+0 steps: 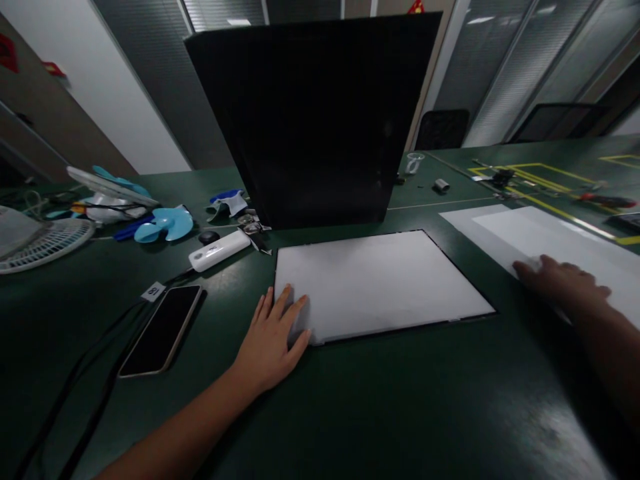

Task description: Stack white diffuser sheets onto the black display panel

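A flat white panel (375, 287) with a thin black border lies on the dark green table in front of me. My left hand (270, 343) rests on its near left corner, fingers spread and palm down. On the right, my right hand (565, 287) is over the left edge of some white sheets (590, 247). Its fingers are bent, and sheet material shows between thumb and forefinger. The sheets overlap one another. Behind the white panel a large black panel (325, 120) stands upright, leaning slightly back; whatever supports it is hidden.
A phone (163, 330), black cables (95, 373) and a white handheld device (220, 251) lie on the left. Beyond them are blue fan blades (165, 224) and a white fan grille (55, 243). A clear cup (414, 163) and a red-handled screwdriver (607, 200) are farther back.
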`<action>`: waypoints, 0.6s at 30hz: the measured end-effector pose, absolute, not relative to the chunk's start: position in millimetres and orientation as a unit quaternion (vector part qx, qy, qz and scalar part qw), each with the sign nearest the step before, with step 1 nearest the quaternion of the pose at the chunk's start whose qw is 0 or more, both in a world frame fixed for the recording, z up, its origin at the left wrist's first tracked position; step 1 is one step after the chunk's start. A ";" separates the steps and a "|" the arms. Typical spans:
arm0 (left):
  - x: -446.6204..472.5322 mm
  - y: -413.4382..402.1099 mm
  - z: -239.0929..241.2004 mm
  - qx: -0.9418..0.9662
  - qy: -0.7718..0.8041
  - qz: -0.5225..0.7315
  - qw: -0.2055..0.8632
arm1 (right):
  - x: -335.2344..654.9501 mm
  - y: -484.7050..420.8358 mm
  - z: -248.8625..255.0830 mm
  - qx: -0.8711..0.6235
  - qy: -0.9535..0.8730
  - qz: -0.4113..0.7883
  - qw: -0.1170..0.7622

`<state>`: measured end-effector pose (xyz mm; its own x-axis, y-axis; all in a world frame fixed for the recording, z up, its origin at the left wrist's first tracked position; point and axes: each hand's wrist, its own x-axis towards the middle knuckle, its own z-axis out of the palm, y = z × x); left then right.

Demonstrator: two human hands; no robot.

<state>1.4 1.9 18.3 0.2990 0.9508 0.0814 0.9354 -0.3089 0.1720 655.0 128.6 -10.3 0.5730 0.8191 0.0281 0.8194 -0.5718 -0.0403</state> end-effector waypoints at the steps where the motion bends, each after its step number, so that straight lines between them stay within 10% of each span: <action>1: 2.0 1.7 18.9 0.804 0.587 0.082 0.046 | 650.5 128.0 -7.5 -0.891 -0.453 0.010 0.036; 18: 2.1 1.9 18.3 0.809 0.581 0.077 0.037 | 606.4 124.8 11.4 -0.873 -0.487 0.018 0.014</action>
